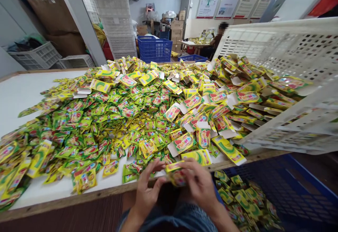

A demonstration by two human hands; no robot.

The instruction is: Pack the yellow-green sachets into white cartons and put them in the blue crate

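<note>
Over the front edge of the table, my right hand (200, 183) grips a small yellow candy box (173, 168) with a red and green print. My left hand (149, 185) is at the left end of that box, its fingers and thumb curved apart with nothing visible between them. Just beyond the hands lies a heap of small green and yellow candy packets (105, 119). More yellow boxes (185, 142), several with white end flaps standing open, are piled to the right of the packets.
A white perforated crate (311, 49) lies tipped on the table at right, with boxes spilling from its mouth. Below the table edge, a blue crate (293, 189) contains yellow boxes. Finished-looking yellow boxes (39, 158) lie at left. Behind stand stacked white crates (113, 17) and a seated person (218, 42).
</note>
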